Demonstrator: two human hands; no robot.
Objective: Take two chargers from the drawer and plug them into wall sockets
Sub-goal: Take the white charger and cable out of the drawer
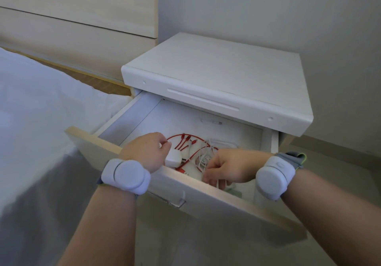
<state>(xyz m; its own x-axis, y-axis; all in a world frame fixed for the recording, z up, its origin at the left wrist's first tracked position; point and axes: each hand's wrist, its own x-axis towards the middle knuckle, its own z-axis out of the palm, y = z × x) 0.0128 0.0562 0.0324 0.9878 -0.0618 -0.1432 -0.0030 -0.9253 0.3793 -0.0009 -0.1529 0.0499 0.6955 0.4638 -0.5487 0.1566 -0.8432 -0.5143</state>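
Your left hand [147,152] clenched the white charger [173,158], light and rigid; your right hand [228,169] pinched limp, tangled white cable [203,158] at frame centre.

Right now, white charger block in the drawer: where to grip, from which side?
Grip the white charger block across its rounded body, coming from above. It lies under the left hand, with the red cable beside it; the drawer walls block side approaches.
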